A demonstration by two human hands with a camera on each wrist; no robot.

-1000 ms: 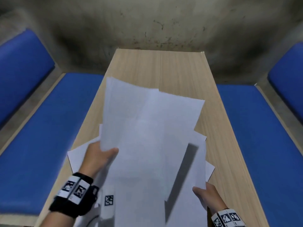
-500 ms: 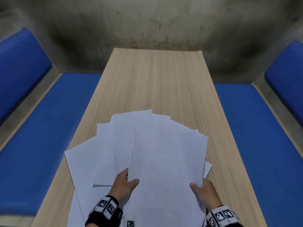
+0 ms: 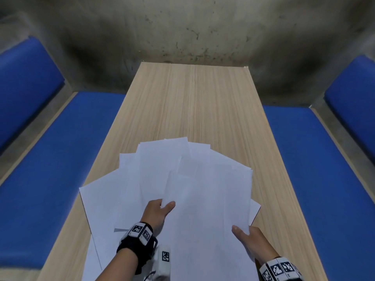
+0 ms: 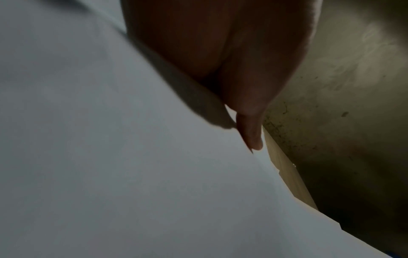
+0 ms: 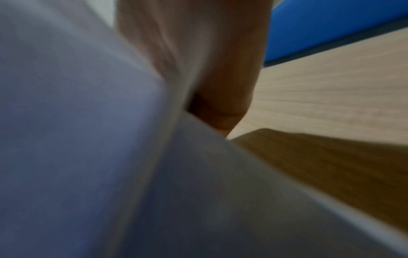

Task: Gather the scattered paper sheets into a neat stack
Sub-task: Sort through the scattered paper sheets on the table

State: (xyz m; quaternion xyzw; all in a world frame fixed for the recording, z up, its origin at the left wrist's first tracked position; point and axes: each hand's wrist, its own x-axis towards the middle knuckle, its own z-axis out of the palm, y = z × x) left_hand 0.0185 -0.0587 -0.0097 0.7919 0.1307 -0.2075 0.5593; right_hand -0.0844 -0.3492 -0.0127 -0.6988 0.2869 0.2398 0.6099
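Several white paper sheets [image 3: 205,191] lie fanned and overlapping on the near half of a light wooden table [image 3: 192,102]. My left hand [image 3: 160,209] pinches the left edge of the upper sheets, thumb on top and fingers underneath. At the lower right, my right hand [image 3: 246,235] grips the right edge of the same bundle, thumb on top. More sheets [image 3: 105,203] stick out loose to the left below the held ones. In the left wrist view, a finger [image 4: 251,136] lies along the paper edge [image 4: 154,174]. The right wrist view is blurred, showing paper [image 5: 88,139] against my hand [image 5: 220,87].
Blue cushioned benches [image 3: 60,159] [image 3: 316,169] run along both sides of the table. A stained concrete wall [image 3: 182,27] rises behind the far table edge. The far half of the tabletop shows bare wood.
The raised bundle of sheets has come down onto the pile on the table. Both hands moved nearer to me and lower, and kept hold of the bundle's edges.
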